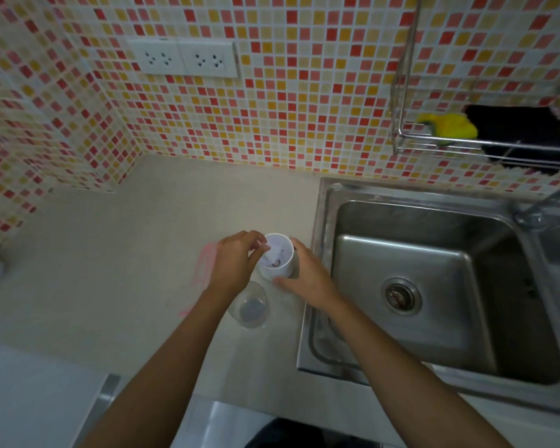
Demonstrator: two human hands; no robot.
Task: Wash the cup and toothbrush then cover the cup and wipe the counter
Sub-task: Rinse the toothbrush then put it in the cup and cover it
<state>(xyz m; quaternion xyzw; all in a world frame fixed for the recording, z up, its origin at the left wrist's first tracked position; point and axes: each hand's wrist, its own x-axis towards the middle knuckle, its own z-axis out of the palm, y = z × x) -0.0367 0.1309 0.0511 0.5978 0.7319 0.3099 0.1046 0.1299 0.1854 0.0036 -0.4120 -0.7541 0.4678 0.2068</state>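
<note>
A white cup (pixel 280 268) stands on the beige counter (pixel 126 270) just left of the sink. My right hand (pixel 304 273) wraps around its right side. My left hand (pixel 236 257) pinches something thin and white at the cup's rim, likely the toothbrush (pixel 277 253), whose head lies inside the cup. A clear dome-shaped cover (pixel 249 305) lies on the counter just in front of the cup, under my left wrist. Pink smears (pixel 204 263) mark the counter left of my left hand.
The steel sink (pixel 434 286) with its drain (pixel 401 295) fills the right side, the tap (pixel 537 211) at its back right. A wire rack (pixel 466 143) on the tiled wall holds a yellow sponge (pixel 450 124). Wall sockets (pixel 183 58) sit above the counter.
</note>
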